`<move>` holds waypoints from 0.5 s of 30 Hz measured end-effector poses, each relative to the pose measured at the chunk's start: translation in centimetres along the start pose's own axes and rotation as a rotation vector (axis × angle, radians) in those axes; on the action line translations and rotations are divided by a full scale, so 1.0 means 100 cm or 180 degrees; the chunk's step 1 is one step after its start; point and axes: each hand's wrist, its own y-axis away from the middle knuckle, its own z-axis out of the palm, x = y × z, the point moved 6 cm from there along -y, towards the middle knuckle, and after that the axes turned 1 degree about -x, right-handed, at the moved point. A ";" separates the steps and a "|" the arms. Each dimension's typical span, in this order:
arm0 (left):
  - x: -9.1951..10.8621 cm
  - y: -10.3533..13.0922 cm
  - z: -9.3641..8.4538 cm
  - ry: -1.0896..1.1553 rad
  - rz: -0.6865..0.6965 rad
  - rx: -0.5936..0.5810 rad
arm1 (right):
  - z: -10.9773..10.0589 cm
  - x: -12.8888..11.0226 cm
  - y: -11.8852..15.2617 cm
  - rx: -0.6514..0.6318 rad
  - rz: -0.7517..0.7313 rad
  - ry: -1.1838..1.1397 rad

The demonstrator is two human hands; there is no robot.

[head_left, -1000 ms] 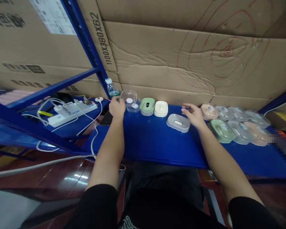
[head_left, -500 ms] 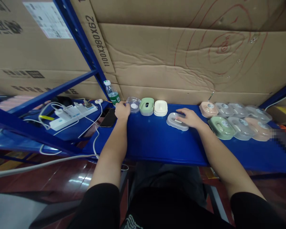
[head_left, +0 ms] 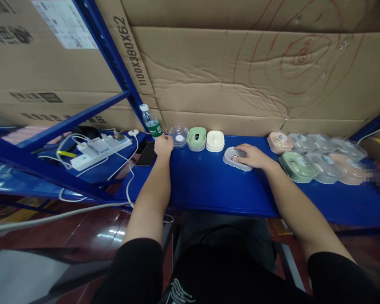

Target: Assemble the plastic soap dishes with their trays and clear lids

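My right hand rests over a small grey container on the blue shelf, fingers at its far side and thumb over its middle. It grips the container, though the palm hides its right part. My left hand is closed, knuckles up, at the left edge of a clear plastic dish with a white round spot. What its fingers hold, if anything, is hidden. To the right of the dish stand a green container and a cream container, side by side.
Several lidded containers in green, grey and pink stand in two rows at the right. A water bottle and a dark phone are by my left hand. A white power strip with cables lies beyond the blue frame post.
The whole view has shifted slightly. My left hand looks more tightly curled beside the clear dish; my right hand stays on the grey container.
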 end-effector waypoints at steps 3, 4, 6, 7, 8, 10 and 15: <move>-0.001 -0.001 0.000 0.0003 -0.0024 -0.0040 | 0.001 0.002 0.000 -0.0079 0.0066 -0.0060; -0.001 -0.002 0.000 0.0002 -0.0029 -0.0048 | 0.001 0.003 0.000 -0.0113 0.0083 -0.0092; -0.002 -0.003 -0.001 -0.0002 -0.0027 -0.0053 | 0.001 0.004 0.000 -0.0160 0.0107 -0.0163; -0.002 -0.003 -0.002 -0.0003 -0.0023 -0.0050 | 0.001 0.005 0.001 -0.0174 0.0125 -0.0195; -0.003 -0.003 -0.002 -0.0003 -0.0018 -0.0042 | 0.001 0.006 0.001 -0.0188 0.0141 -0.0222; -0.003 -0.003 -0.003 -0.0001 -0.0010 -0.0027 | 0.001 0.007 0.002 -0.0245 0.0161 -0.0256; -0.003 -0.003 -0.003 0.0022 0.0033 -0.0024 | 0.009 0.008 0.004 -0.0400 0.0069 -0.0171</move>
